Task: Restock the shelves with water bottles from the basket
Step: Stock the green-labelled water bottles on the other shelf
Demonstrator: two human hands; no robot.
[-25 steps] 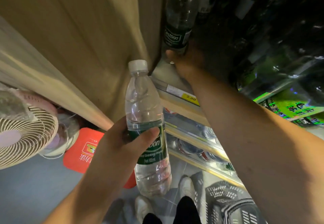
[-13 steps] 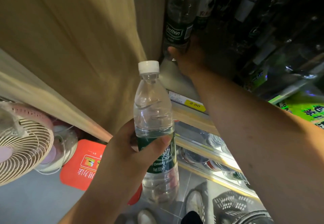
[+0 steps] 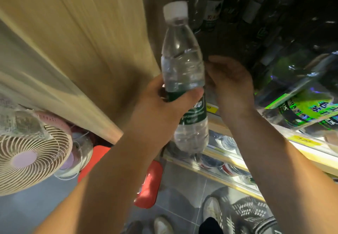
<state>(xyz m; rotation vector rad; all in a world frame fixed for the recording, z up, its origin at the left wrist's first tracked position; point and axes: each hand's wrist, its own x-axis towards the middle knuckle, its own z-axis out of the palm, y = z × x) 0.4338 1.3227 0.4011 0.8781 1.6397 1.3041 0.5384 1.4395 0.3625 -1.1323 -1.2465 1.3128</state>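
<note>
My left hand [image 3: 162, 103] grips a clear water bottle [image 3: 182, 63] with a white cap and a dark green label, held upright in front of the shelf opening. My right hand [image 3: 230, 80] is just to the right of that bottle, fingers loosely curled toward it, holding nothing; I cannot tell whether its fingertips touch the bottle. Dark rows of bottles [image 3: 210, 10] stand on the shelf [image 3: 217, 124] behind both hands. The dark mesh basket [image 3: 250, 213] sits on the floor at the bottom right.
A wooden side panel [image 3: 82, 41] bounds the shelf on the left. Green-labelled bottle packs [image 3: 301, 103] fill the shelf's right side. Lower shelves [image 3: 226, 162] hold more drinks. A fan [image 3: 27, 157] and a red object [image 3: 150, 184] stand at the left; my shoes [image 3: 212, 210] are below.
My right hand has let go of the bottle deep on the shelf and drawn back beside the held bottle. My left hand has raised its bottle up and to the right, toward the shelf.
</note>
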